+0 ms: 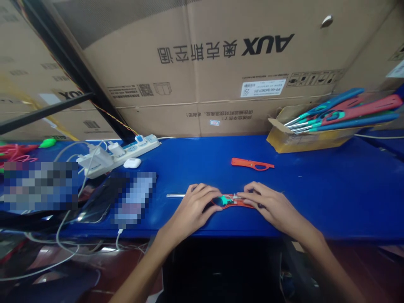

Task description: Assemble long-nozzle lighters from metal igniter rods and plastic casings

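Note:
An opened long-nosed lighter (239, 203) lies on the blue table with its orange half-shell facing up. A green trigger (224, 200) and small pale inner parts show in it, and its metal tube (175, 195) sticks out to the left. My left hand (199, 205) is closed around the trigger end, thumb below and fingers above. At the other end, the fingers of my right hand (268, 203) pinch at the small parts and the shell. A small dark thing shows under my right palm, too hidden to name. The other orange shell half (252, 164) lies apart, beyond my right hand.
At the back right, a yellow cardboard box (312, 141) holds several red and blue long-nosed lighters. To the left are a power strip (135, 147) with chargers, a white earbud case (132, 163), a phone (135, 198) and loose cables. Large cartons (202, 97) stand behind the table.

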Demonstrator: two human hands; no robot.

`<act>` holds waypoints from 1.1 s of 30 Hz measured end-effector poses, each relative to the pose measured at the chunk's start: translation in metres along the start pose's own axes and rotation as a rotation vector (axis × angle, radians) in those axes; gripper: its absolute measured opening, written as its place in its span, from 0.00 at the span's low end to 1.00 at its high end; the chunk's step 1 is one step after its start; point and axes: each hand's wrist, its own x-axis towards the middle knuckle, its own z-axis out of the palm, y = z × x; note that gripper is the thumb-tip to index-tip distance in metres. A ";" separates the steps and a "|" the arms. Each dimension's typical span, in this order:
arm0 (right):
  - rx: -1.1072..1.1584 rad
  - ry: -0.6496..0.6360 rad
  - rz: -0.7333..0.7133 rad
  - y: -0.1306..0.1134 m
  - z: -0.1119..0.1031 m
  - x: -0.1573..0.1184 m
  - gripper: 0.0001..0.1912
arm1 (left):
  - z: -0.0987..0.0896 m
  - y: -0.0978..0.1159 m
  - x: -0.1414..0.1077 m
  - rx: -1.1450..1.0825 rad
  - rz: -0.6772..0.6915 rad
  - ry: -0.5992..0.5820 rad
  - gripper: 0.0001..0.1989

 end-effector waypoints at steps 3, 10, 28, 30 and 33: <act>-0.027 -0.069 -0.059 0.003 -0.007 0.005 0.19 | 0.000 0.000 0.000 -0.008 -0.001 -0.006 0.13; -0.133 -0.118 -0.126 0.003 -0.008 0.011 0.23 | 0.000 -0.001 0.000 -0.026 -0.006 -0.010 0.12; -0.232 -0.020 0.002 0.005 -0.008 -0.008 0.24 | -0.001 0.001 0.000 -0.005 -0.040 0.011 0.18; -0.243 0.049 0.069 0.012 -0.013 -0.014 0.21 | -0.001 0.001 -0.001 0.003 -0.034 0.014 0.20; -0.289 0.152 0.204 0.029 -0.026 -0.021 0.20 | -0.003 0.001 -0.002 0.001 -0.032 0.026 0.22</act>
